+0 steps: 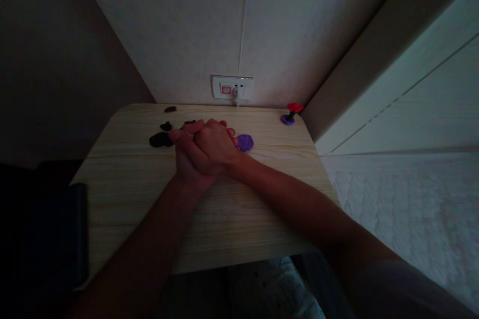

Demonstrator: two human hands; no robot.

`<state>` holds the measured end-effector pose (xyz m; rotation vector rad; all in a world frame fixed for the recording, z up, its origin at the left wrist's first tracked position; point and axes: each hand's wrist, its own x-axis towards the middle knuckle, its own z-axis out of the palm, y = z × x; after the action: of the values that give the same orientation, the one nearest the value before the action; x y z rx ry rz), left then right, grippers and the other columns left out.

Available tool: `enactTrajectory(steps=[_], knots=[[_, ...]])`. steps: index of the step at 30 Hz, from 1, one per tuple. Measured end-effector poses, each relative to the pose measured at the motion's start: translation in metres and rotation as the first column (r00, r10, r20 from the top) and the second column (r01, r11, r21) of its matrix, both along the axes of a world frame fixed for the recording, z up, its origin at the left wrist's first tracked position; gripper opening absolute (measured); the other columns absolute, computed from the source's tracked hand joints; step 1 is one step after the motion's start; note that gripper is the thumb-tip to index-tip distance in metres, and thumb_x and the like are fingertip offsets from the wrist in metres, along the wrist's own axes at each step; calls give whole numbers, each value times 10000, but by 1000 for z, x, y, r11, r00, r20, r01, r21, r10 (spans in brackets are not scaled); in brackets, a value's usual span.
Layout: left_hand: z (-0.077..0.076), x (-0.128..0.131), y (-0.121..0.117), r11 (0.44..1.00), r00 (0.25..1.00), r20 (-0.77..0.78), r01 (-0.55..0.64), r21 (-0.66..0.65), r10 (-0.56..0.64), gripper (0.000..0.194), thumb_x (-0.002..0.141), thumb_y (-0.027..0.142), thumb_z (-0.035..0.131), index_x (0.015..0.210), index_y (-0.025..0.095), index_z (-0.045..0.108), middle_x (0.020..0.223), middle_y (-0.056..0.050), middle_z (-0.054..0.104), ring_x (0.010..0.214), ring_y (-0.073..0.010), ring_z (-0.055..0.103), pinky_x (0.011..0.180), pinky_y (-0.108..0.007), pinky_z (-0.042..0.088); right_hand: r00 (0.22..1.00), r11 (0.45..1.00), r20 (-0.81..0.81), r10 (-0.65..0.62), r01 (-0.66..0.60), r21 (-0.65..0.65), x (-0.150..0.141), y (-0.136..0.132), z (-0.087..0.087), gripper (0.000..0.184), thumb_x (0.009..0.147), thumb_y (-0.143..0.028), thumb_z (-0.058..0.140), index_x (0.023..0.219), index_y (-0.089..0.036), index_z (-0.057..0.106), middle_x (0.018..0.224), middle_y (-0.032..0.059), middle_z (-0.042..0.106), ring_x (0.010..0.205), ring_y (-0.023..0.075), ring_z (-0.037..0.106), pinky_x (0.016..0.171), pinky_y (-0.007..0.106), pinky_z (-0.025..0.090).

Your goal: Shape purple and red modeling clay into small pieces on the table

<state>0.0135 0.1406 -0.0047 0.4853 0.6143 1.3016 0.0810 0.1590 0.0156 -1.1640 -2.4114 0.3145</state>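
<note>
Above the wooden table, my right hand (pixel 217 144) lies across my left hand (pixel 190 162), palms together and fingers wrapped round each other. Whatever may be between the palms is hidden. Just right of the fingers sits a flat purple disc of what looks like modelling clay (pixel 245 142). A flattened black lump (pixel 160 139) lies at the left, close to my left thumb. Behind it is a smaller black piece (pixel 166 126), and another dark piece (pixel 190 122) shows partly behind the hands.
At the table's back right corner stands a small model flower (pixel 291 112) with a red top, black stem and purple base. A dark brown piece (pixel 170 109) lies near the back edge. The wall socket (pixel 232 87) holds a plug. A dark flat object (pixel 77 234) is at the left edge.
</note>
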Motion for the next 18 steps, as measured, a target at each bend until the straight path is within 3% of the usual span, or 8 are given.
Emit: enactTrajectory(steps=[4,10,18], knots=[[4,0,-1,999,998,27,51,6,-51,585,954,665,324,907,205,682,811,-103,699,875,-302,713,847,-531,577,999,997,24,44,-45,56,2,1,0,726,1112,-490,202,748,-162,738,666,52,668,676,178,619,774,338,422],[12,1,-2,998,997,36,65,-25,-64,652,955,722,267,928,214,675,795,-102,694,925,-332,722,816,-542,580,1000,999,10,1,-1,44,3,1,2,696,1115,-480,220,790,-163,748,758,55,723,717,176,648,795,335,436],[12,1,-4,996,993,88,75,44,-79,639,986,683,327,1042,133,646,856,-133,736,799,-271,716,794,-465,603,1000,1000,-15,8,-8,3,6,5,0,671,1118,-465,231,815,-160,746,796,62,728,739,178,649,770,332,424]])
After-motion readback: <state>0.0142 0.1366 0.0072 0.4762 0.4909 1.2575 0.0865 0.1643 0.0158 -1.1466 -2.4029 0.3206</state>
